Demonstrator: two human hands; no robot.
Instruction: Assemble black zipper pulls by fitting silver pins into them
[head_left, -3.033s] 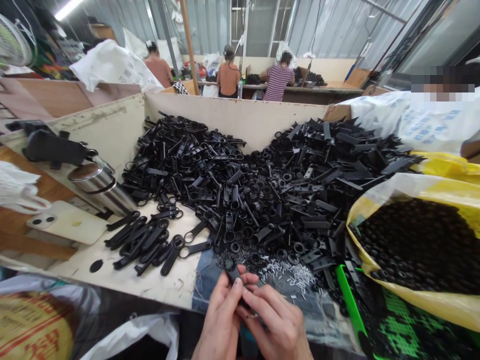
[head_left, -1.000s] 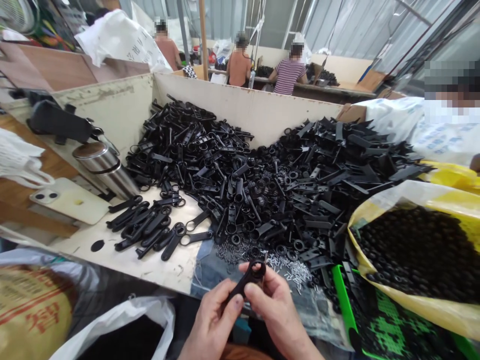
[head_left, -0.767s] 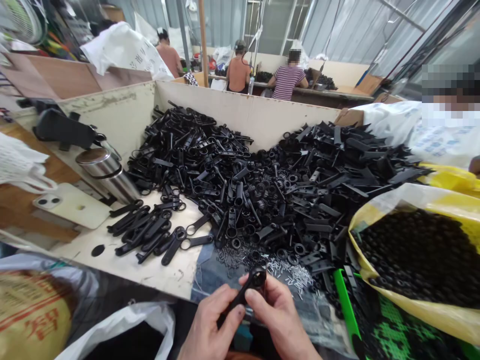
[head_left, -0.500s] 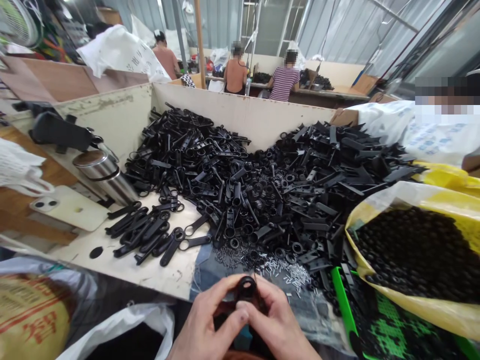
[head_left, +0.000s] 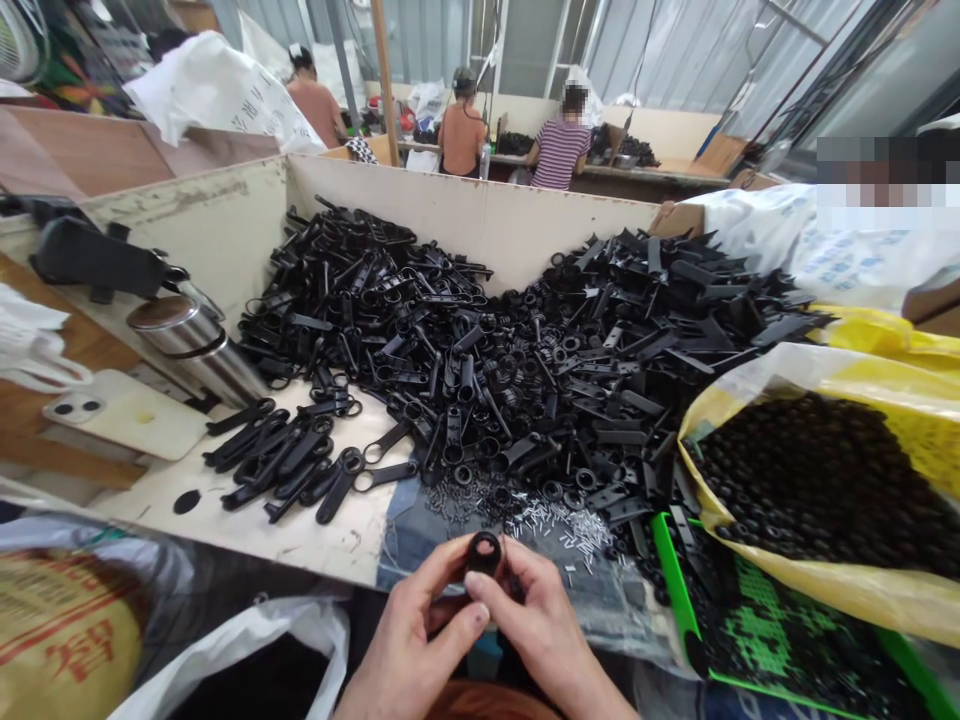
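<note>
Between both hands, near the table's front edge, is a black plastic part with a ring-shaped end (head_left: 484, 548). My left hand (head_left: 424, 630) closes on it from the left. My right hand (head_left: 536, 610) grips it from the right, thumb pressed just below the ring. The lower portion of the part is hidden by my fingers. Just beyond the hands lie small silver pins (head_left: 566, 530) and small dark pieces (head_left: 461, 500). Behind them rises a large pile of black plastic parts (head_left: 450, 340), many with ring ends. Several similar long parts (head_left: 281, 460) lie to the left.
A steel flask (head_left: 199, 345) and a phone (head_left: 127, 415) are at the left. On the right stand a yellow bag of black rings (head_left: 817, 480) and a green tray (head_left: 780, 620). A white bag (head_left: 232, 660) sits below the front edge. Several people work farther back.
Both hands stay on the black part, which is tilted slightly so that its ring opening looks different. The whole view has shifted a little.
</note>
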